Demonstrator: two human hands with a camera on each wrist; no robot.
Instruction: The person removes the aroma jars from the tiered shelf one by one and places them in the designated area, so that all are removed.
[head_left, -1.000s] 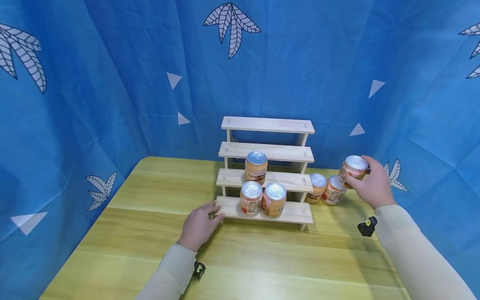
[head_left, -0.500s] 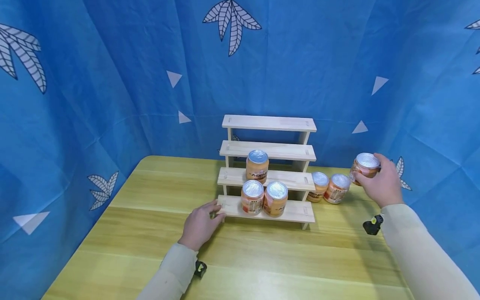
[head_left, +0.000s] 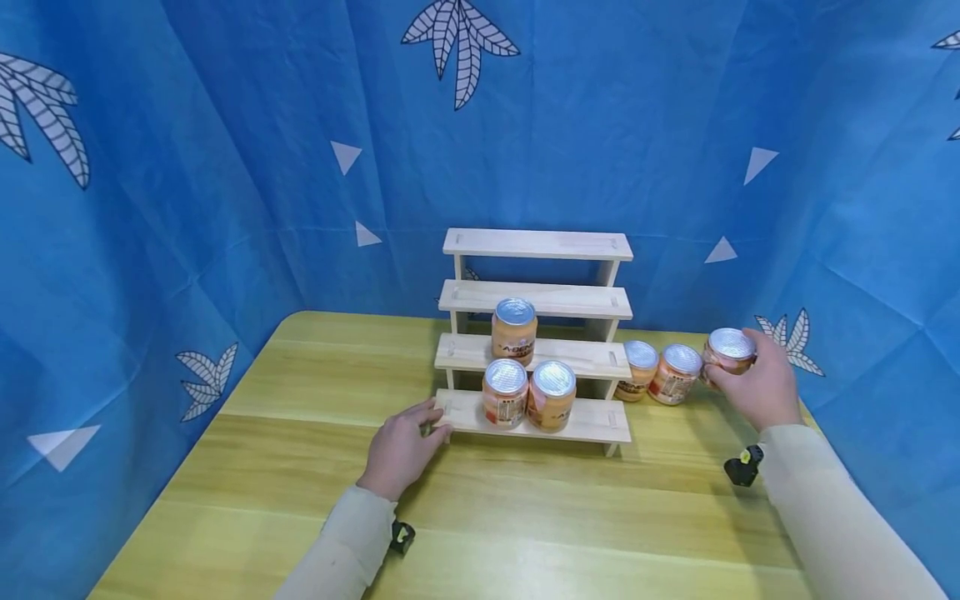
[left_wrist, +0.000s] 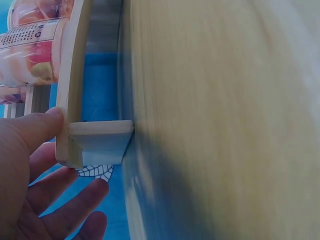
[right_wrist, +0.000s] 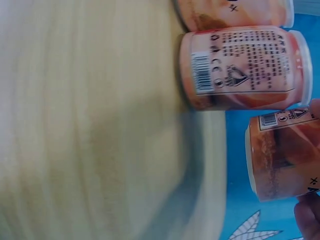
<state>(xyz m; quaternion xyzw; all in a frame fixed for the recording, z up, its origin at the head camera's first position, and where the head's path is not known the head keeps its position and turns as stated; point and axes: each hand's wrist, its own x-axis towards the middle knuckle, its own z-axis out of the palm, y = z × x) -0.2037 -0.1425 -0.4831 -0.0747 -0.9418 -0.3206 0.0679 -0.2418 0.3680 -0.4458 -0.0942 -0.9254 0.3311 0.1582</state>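
A big blue cloth (head_left: 637, 125) hangs at the back and on both sides, with folds in it. White leaves (head_left: 468, 71) with black lines and pale triangles (head_left: 346, 156) are printed on it. At the right edge is what looks like one more leaf bunch (head_left: 950, 40), cut off. The surface (head_left: 517, 521) is yellow wood with soft stripes

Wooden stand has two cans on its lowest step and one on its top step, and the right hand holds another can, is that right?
No; the lone can is on the second step from the bottom, not the top step, as the head view shows; two cans are on the lowest step, and the right hand holds another can.
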